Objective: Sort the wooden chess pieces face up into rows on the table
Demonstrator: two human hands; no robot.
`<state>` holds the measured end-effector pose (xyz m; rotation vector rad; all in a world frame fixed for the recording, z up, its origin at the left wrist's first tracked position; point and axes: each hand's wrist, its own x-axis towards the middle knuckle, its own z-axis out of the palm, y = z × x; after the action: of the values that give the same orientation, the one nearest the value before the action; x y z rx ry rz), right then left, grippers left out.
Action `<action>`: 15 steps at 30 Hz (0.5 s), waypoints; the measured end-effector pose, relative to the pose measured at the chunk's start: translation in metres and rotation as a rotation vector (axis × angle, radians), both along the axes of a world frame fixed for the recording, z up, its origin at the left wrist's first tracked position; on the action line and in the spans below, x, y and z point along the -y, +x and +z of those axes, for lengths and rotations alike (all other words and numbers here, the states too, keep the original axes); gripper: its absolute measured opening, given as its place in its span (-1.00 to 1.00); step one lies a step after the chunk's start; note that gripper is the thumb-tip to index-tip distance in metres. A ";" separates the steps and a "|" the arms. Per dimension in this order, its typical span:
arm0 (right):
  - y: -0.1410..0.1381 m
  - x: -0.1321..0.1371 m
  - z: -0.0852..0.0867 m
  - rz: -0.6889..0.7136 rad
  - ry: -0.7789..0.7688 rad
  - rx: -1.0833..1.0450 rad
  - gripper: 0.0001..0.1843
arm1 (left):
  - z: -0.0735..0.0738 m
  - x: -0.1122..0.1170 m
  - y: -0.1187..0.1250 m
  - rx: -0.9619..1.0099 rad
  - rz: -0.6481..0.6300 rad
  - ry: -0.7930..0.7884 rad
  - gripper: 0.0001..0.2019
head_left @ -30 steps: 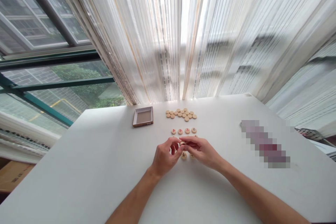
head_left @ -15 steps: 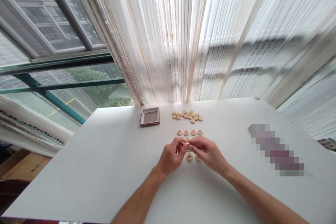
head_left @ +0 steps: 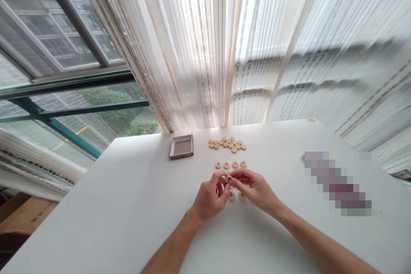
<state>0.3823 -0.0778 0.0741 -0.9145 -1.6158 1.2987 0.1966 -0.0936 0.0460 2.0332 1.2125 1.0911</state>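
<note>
Between my fingertips is a round wooden Chinese chess piece [head_left: 228, 179], its black-marked face turned up toward me. My left hand [head_left: 210, 195] pinches it from the left, and my right hand [head_left: 255, 187] grips it from the right. Just below the fingers lie two black-marked chess pieces [head_left: 242, 195] on the table. Beyond my hands is a row of face-up pieces: several red-marked pieces [head_left: 226, 165] and one black-marked piece [head_left: 243, 164] at the right end. My fingers partly hide other pieces beneath them.
Several blank-side-up chess pieces [head_left: 225, 144] form a cluster toward the table's far edge. To their left sits a shallow open box [head_left: 181, 146]. A blurred-out object [head_left: 337, 184] lies on the right of the white table [head_left: 122, 214]. A striped curtain [head_left: 199, 51] hangs behind.
The piece between my hands has been tipped so its marked face now shows; before, mainly its edge was seen. The view has shifted slightly. Both hands remain together.
</note>
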 end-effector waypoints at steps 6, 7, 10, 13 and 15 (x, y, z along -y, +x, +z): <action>0.001 0.001 0.002 -0.006 0.013 0.037 -0.70 | 0.001 0.001 0.001 -0.017 0.005 0.004 -0.75; 0.001 0.001 0.002 -0.007 0.017 0.045 -0.70 | 0.000 0.001 0.001 -0.017 0.007 0.005 -0.75; 0.002 0.001 0.002 -0.008 0.020 0.063 -0.70 | -0.001 0.000 0.001 -0.013 0.002 0.007 -0.75; 0.002 0.000 0.002 -0.015 0.024 0.086 -0.72 | -0.002 0.000 0.001 -0.006 -0.009 0.000 -0.74; 0.002 0.000 0.001 -0.019 0.036 0.099 -0.74 | -0.002 0.000 0.001 -0.003 -0.010 -0.005 -0.73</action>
<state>0.3846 -0.0777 0.0754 -0.9830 -1.6977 1.2241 0.1971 -0.0931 0.0441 2.0359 1.2038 1.0791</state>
